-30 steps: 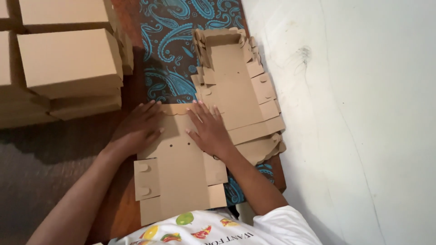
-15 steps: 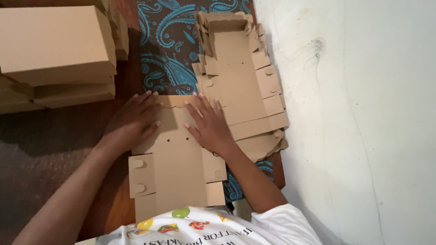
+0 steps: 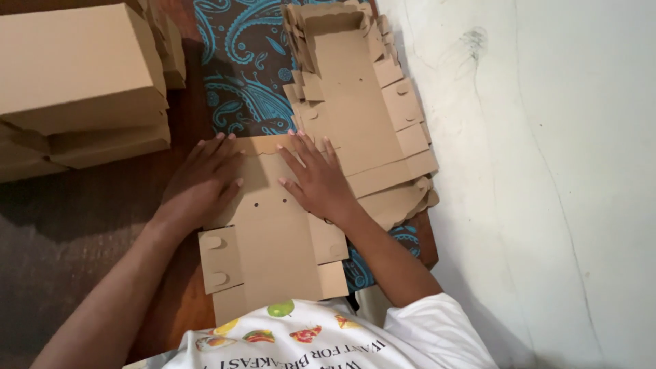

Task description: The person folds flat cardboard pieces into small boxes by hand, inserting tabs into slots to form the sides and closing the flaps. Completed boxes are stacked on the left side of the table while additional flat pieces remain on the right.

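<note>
A flat die-cut cardboard box blank (image 3: 273, 253) lies in front of me on the floor. My left hand (image 3: 201, 184) rests palm down on its far left part, fingers spread. My right hand (image 3: 316, 179) presses flat on its far right part, next to a stack of more flat blanks (image 3: 362, 116). Neither hand grips anything; both only press on the cardboard. The blank's near end reaches my shirt.
Several folded brown boxes (image 3: 78, 75) are stacked at the upper left. A blue paisley cloth (image 3: 239, 61) lies under the blanks. A white wall (image 3: 547, 171) runs along the right. Dark floor (image 3: 75, 246) is at the left.
The view has drifted slightly, so the folded boxes sit higher and further left. Both hands stay flat on the blank with almost no movement.
</note>
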